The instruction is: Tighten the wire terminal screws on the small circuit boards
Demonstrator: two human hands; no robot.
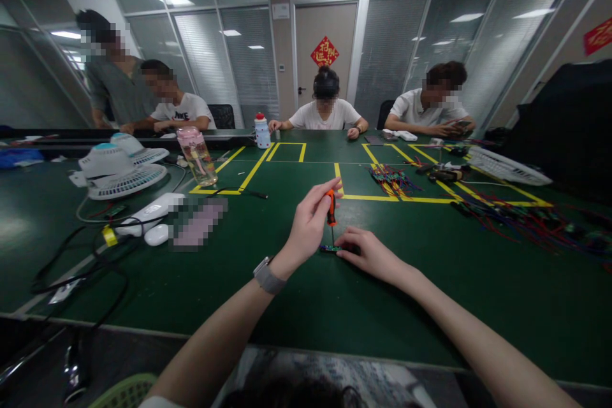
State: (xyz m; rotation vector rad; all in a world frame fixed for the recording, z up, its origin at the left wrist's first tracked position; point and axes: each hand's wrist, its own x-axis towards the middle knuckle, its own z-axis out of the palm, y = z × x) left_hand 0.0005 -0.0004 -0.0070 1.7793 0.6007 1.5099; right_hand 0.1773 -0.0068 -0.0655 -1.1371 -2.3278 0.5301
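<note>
My left hand (313, 213), with a grey watch (269, 275) on its wrist, is closed around the orange and black handle of a screwdriver (331, 209). The screwdriver stands upright, its shaft pointing down at a small green circuit board (329, 248) on the green table (296, 306). My right hand (366, 251) rests on the table with its fingertips pressed at the board's right end, near the screwdriver's tip. Whether the tip touches a screw is too small to tell.
Bundled boards with coloured wires (392, 180) and more wires (535, 223) lie ahead and right. Left are white fans (122, 169), a pink-lidded bottle (198, 156), black cables (102, 255) and a white power strip (153, 211). Several people are across the table.
</note>
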